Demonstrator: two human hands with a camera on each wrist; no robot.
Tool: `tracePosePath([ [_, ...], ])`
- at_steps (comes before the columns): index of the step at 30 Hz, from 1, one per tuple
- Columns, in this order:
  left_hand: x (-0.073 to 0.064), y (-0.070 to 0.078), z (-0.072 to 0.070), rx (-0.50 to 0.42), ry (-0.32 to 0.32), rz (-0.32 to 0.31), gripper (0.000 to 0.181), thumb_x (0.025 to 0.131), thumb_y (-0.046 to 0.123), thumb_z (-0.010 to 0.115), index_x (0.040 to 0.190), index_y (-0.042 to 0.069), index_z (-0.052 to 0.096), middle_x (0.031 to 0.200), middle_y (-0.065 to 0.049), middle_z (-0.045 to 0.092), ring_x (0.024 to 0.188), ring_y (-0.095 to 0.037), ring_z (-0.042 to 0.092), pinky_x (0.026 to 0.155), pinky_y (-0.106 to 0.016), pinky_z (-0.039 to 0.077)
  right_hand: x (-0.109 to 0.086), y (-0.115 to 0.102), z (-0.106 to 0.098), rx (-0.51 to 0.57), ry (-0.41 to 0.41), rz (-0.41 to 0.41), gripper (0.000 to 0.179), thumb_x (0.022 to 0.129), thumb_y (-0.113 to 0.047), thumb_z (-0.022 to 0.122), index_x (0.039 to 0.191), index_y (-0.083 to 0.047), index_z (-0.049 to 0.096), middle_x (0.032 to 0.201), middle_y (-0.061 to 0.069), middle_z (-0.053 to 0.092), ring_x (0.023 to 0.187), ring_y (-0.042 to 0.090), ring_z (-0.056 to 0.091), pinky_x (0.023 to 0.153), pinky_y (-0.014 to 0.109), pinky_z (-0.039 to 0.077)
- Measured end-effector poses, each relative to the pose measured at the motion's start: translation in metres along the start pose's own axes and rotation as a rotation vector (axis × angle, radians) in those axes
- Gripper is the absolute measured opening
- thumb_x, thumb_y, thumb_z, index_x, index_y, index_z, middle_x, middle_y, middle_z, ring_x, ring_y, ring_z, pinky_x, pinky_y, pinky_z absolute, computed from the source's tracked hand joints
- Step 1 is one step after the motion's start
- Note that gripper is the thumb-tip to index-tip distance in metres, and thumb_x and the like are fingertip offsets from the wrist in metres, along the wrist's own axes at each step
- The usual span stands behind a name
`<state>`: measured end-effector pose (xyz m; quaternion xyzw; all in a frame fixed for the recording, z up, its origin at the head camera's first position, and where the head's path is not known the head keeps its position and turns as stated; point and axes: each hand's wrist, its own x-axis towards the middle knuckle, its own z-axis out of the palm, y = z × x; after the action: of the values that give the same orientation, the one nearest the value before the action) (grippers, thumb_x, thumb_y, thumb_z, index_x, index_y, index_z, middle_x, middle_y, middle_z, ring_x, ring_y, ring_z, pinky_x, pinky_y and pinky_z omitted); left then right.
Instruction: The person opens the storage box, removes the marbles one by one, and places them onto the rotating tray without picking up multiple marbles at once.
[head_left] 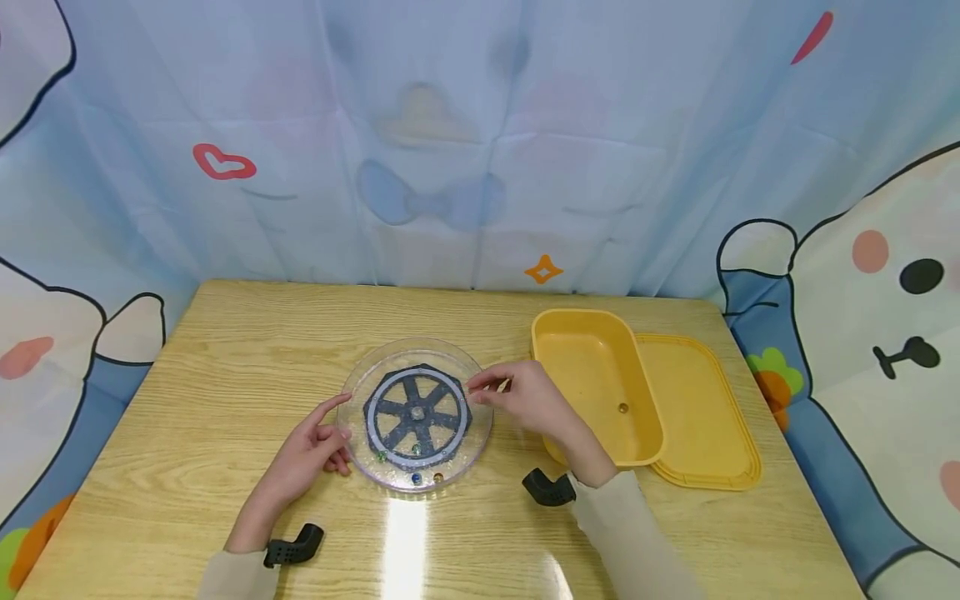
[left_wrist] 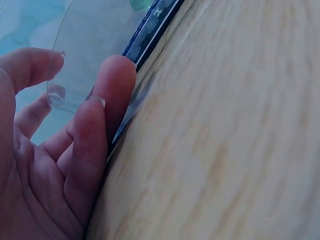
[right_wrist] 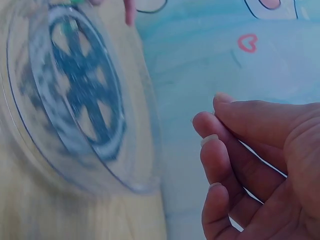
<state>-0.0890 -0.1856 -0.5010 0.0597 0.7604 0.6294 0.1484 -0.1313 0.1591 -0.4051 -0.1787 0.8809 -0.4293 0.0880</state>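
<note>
A round clear plastic dish [head_left: 354, 467] stands on the table, and a dark, six-spoked wheel-like piece [head_left: 417, 412] with a pale ring shows through it. Near the dish's front edge sit a blue marble [head_left: 416, 479], an amber marble [head_left: 438, 477] and small green marbles [head_left: 381, 457]. My left hand [head_left: 307, 450] touches the left rim with its fingertips; some fingers [left_wrist: 117, 85] lie low by the table surface. By the right rim hovers my right hand [head_left: 517, 396], fingers loosely bent, with thumb [right_wrist: 265, 120] and forefinger close together and nothing seen between them.
A yellow plastic box [head_left: 648, 383] stands right of the dish, with one brownish marble [head_left: 623, 408] inside. Its yellow lid [head_left: 697, 408] lies on the table to the box's right. A printed curtain [head_left: 465, 125] hangs behind the wooden table [head_left: 247, 358].
</note>
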Motion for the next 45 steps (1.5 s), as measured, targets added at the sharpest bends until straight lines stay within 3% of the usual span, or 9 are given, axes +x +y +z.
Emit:
tracePosePath([
  [6,-0.001,0.000,-0.001,0.004,0.000,0.003,0.054,0.104,0.014,0.053,0.154,0.019,0.034,0.078,-0.017,0.065,0.064,-0.028,0.067,0.061,-0.031,0.054,-0.003,0.006,-0.027,-0.035,0.050,-0.001,0.010,0.090,-0.013,0.075,0.099,-0.011,0.079,0.092,-0.003,0.072,0.078,0.015,0.060,0.065,0.030,0.050],
  [12,0.000,0.000,-0.001,0.006,-0.001,0.002,0.054,0.104,0.016,0.054,0.154,0.020,0.035,0.079,-0.017,0.065,0.065,-0.028,0.067,0.061,-0.031,0.054,-0.004,0.028,-0.056,-0.046,0.082,-0.021,0.010,0.089,-0.011,0.076,0.099,-0.010,0.078,0.093,-0.001,0.073,0.082,0.017,0.063,0.067,0.029,0.051],
  [21,0.000,0.001,0.000,0.001,0.006,-0.002,0.055,0.104,0.014,0.055,0.154,0.019,0.035,0.078,-0.016,0.065,0.065,-0.029,0.067,0.061,-0.032,0.054,-0.003,0.070,-0.085,-0.039,0.030,0.095,0.018,0.091,-0.013,0.074,0.104,-0.001,0.076,0.097,0.006,0.073,0.087,0.021,0.065,0.074,0.032,0.052],
  [29,0.002,-0.001,0.001,-0.007,0.003,-0.005,0.055,0.103,0.014,0.055,0.154,0.017,0.035,0.077,-0.015,0.065,0.064,-0.028,0.067,0.061,-0.032,0.054,0.004,0.097,-0.089,-0.049,-0.148,0.221,0.015,0.088,-0.010,0.076,0.102,-0.004,0.078,0.096,0.006,0.075,0.088,0.017,0.067,0.081,0.032,0.051],
  [36,0.001,-0.002,0.002,-0.008,0.002,-0.010,0.055,0.104,0.014,0.055,0.154,0.020,0.035,0.078,-0.016,0.065,0.065,-0.028,0.067,0.062,-0.032,0.055,0.010,0.122,-0.084,0.006,-0.287,0.250,0.023,0.084,-0.010,0.080,0.105,-0.001,0.076,0.095,0.006,0.075,0.087,0.015,0.067,0.082,0.029,0.051],
  [45,0.001,-0.001,0.001,-0.002,0.010,-0.007,0.054,0.104,0.016,0.055,0.154,0.021,0.035,0.078,-0.016,0.065,0.065,-0.028,0.066,0.062,-0.032,0.055,0.015,0.128,-0.076,-0.016,-0.290,0.243,0.021,0.084,-0.007,0.079,0.102,0.002,0.075,0.088,0.004,0.073,0.081,0.014,0.065,0.080,0.030,0.050],
])
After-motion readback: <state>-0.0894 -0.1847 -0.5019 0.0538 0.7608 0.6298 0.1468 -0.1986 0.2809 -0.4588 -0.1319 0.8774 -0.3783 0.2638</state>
